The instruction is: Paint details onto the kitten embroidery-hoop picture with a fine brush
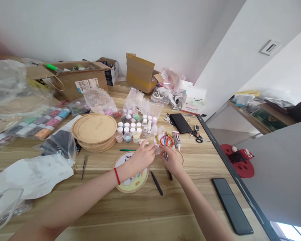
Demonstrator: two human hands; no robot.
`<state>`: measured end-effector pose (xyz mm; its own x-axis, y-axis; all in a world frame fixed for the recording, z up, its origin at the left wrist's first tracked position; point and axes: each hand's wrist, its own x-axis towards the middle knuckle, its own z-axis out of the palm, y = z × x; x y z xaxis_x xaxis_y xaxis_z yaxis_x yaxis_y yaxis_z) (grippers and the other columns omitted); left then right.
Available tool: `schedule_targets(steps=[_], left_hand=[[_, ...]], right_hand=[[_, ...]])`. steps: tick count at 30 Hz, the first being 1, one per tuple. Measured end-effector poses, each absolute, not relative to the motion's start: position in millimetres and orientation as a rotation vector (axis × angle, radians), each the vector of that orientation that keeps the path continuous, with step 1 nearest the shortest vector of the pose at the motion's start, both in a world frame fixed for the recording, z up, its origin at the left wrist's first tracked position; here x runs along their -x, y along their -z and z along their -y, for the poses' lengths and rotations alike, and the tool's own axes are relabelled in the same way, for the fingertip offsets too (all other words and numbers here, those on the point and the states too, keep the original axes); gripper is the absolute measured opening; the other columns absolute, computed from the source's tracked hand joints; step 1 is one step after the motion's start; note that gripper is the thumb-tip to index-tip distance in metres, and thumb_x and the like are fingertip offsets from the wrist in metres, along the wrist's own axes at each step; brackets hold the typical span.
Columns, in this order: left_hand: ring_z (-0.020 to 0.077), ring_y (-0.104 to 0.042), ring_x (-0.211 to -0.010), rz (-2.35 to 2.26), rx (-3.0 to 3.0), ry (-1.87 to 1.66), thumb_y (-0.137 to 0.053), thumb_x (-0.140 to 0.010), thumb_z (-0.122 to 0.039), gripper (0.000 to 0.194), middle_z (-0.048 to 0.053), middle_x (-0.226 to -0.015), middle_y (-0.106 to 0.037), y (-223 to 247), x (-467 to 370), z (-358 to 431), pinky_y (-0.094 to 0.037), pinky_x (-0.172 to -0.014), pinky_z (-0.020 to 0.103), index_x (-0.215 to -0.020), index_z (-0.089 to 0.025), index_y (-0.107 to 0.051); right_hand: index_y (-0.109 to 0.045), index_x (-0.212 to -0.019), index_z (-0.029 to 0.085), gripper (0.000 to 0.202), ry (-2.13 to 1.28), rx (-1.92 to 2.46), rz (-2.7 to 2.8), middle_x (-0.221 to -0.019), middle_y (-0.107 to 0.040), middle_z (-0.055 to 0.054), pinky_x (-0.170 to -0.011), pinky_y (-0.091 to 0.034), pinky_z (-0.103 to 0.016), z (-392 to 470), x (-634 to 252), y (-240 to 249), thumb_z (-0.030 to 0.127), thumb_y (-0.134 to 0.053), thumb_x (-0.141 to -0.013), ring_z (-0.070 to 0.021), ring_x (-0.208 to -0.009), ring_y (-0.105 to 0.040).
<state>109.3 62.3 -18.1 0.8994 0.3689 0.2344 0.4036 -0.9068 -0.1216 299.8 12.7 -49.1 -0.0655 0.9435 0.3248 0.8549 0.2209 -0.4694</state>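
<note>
My left hand (144, 156), a red cord on its wrist, is closed at the fingertips around a small clear container (158, 151). My right hand (172, 163) meets it from the other side, its fingers closed on a thin blue pen-like tool (166, 154). Below my left forearm lies a round wooden-rimmed disc (131, 189) with lettering and coloured pictures, partly covered by the arm. Black tweezers (157, 183) rest to its right. Just beyond my hands are white-lidded small jars (126, 125), a coiled red cord (169, 140) and a glue tube (177, 139).
A stack of round wooden boards (95, 127) stands at left, with bagged coloured materials (50, 122) behind. Cardboard boxes (140, 72) line the wall. To the right lie a black pouch (180, 123), scissors (202, 140) and a phone (232, 206) near the table edge.
</note>
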Motion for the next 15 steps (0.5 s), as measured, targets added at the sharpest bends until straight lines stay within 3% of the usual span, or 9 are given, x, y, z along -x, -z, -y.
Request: schedule_targets(steps=[4, 7, 11, 15], left_hand=[[0.023, -0.054, -0.123, 0.677, 2.966, 0.344, -0.048, -0.093, -0.009, 0.026, 0.011, -0.119, -0.068, 9.7, -105.6, -65.2, -0.032, -0.109, 0.048, -0.109, -0.016, -0.067], [0.0222, -0.054, -0.123, 0.837, 2.99, 0.449, -0.048, -0.093, -0.009, 0.031, 0.01, -0.124, -0.066, -0.8, -91.1, -65.8, -0.035, -0.106, 0.045, -0.117, -0.018, -0.066], [0.021, -0.056, -0.121, 1.02, 3.001, 0.639, -0.045, -0.093, -0.011, 0.037, 0.006, -0.125, -0.068, -12.9, -57.4, -59.6, -0.038, -0.103, 0.042, -0.122, -0.021, -0.066], [0.0218, -0.062, -0.112, 1.19, 2.952, 0.8, -0.04, -0.094, -0.016, 0.038, 0.005, -0.118, -0.071, -13.9, -20.1, -44.4, -0.044, -0.098, 0.041, -0.119, -0.022, -0.068]], right_hand=[[-0.062, -0.101, 0.019, 0.017, -0.144, 1.677, 1.849, -0.096, -0.073, -0.008, -0.085, -0.051, -0.038, -2.3, -298.3, 41.8, 0.025, -0.061, -0.085, -0.0242, -0.094, -0.067], [-0.06, -0.099, 0.018, 0.02, -0.033, 1.694, 1.817, -0.099, -0.07, -0.01, -0.086, -0.049, -0.038, 12.2, -292.0, 36.8, 0.036, -0.057, -0.09, -0.0242, -0.092, -0.063], [-0.06, -0.103, 0.017, 0.026, 0.076, 1.706, 1.95, -0.093, -0.065, -0.011, -0.082, -0.046, -0.038, 26.9, -276.4, 41.1, 0.029, -0.037, -0.099, -0.0249, -0.089, -0.057], [-0.059, -0.118, 0.015, 0.034, 0.187, 1.792, 2.056, -0.095, -0.063, -0.014, -0.078, -0.045, -0.042, 27.7, -259.7, 55.0, 0.032, -0.035, -0.1, -0.0282, -0.087, -0.054]])
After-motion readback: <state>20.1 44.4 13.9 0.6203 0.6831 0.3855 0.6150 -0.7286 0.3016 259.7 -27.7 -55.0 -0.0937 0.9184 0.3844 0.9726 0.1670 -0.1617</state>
